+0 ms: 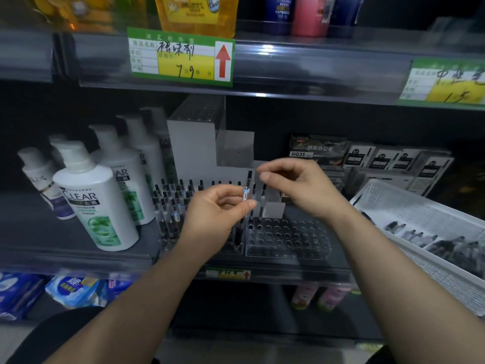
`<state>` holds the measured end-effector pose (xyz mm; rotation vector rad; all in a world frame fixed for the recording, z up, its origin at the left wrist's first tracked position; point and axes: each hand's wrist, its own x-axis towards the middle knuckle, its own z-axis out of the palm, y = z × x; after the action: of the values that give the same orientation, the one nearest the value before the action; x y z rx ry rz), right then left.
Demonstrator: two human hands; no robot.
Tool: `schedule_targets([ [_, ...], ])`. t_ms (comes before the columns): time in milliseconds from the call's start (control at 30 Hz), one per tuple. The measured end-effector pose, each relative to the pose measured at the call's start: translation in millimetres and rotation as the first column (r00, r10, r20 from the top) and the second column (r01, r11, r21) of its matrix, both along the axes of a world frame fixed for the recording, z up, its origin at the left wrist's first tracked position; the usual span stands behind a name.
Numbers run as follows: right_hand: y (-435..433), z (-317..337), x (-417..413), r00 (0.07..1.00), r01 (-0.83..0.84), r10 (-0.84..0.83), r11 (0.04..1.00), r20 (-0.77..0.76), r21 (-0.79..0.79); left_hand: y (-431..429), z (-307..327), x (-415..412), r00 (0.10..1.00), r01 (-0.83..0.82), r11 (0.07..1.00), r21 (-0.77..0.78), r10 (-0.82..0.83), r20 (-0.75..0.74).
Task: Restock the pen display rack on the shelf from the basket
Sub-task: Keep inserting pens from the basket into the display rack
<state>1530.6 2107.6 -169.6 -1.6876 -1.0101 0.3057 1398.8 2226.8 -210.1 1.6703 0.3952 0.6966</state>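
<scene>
A clear pen display rack (288, 240) with rows of round holes stands on the middle shelf; its left part holds several black-capped pens (170, 203), its right part shows mostly bare holes. My left hand (217, 214) pinches one upright pen (247, 189) just above the rack's middle. My right hand (296, 187) hovers to the right of that pen's cap with fingers curled and thumb and forefinger close together; whether they touch the pen is unclear. A white perforated basket (409, 206) at the right holds several dark pens (446, 245).
White shampoo bottles (97, 195) crowd the shelf left of the rack. Boxes of pens (388, 161) are stacked behind the basket. A shelf edge with price tags (181, 57) runs overhead. Packets (73, 287) lie on the lower shelf.
</scene>
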Motion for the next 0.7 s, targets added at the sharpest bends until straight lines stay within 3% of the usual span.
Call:
schedule_targets([
  [100, -2, 4, -8, 0.989, -0.133, 0.133, 0.991, -0.059, 0.007, -5, -1, 3, 0.999, 0.039, 0.998, 0.051, -0.039, -0.007],
  [233, -6, 4, -5, 0.989, -0.139, 0.139, 0.990, -0.052, 0.000, -11, 1, 6, 0.998, 0.061, 0.992, 0.106, -0.060, -0.015],
  [333, -13, 8, 5, 0.994, -0.049, 0.052, 0.998, -0.091, 0.036, -8, 5, 3, 0.998, -0.011, 0.941, 0.338, 0.033, -0.062],
  [433, -19, 7, 18, 0.993, 0.103, -0.100, 0.994, -0.069, 0.032, -1, 8, 1, 0.977, -0.045, 0.739, 0.672, 0.171, -0.124],
  [567, -20, -8, 30, 0.943, 0.329, -0.327, 0.943, 0.070, -0.035, 4, 7, 1, 0.950, 0.022, 0.660, 0.751, 0.220, -0.220],
  [700, -14, -22, 33, 0.909, 0.390, -0.366, 0.916, 0.198, -0.097, 5, 5, 3, 0.932, 0.042, 0.634, 0.772, 0.254, -0.260],
])
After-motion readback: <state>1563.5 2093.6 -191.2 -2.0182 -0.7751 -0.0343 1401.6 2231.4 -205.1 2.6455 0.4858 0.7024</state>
